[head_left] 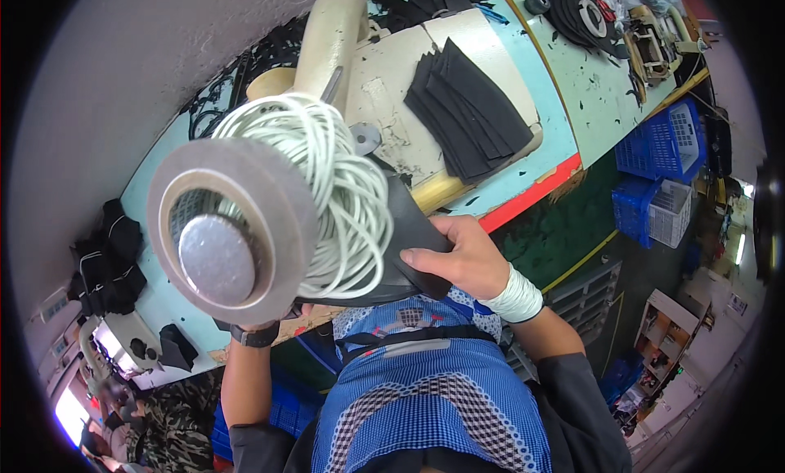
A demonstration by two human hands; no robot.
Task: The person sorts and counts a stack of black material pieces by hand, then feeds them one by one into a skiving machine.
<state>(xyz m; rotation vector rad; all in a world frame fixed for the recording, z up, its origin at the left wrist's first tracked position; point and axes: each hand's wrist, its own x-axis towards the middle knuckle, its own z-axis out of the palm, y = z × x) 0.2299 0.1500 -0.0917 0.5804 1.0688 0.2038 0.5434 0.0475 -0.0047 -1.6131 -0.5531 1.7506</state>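
Observation:
My right hand (468, 256), with white cord wound around its wrist, pinches the right edge of a black, leather-like piece (415, 228), thumb on top. Most of my left hand (304, 309) is hidden behind a large round metal part (233, 228); only a bit of a finger and the watch-strapped wrist show. A thick hank of white cord (339, 199) hangs beside that metal part and covers much of the black piece. Just beyond sits a cream machine (331, 44) with a pale worn bed, on which a fanned stack of black cut pieces (470, 109) lies.
A light-blue worktable (536, 117) has a red-edged corner to my right. Blue crates (662, 142) stand on the floor beyond it. Black scraps and a second machine (654, 48) occupy the far right table. Black pieces (110, 260) lie at left, near a person in camouflage clothing (184, 424).

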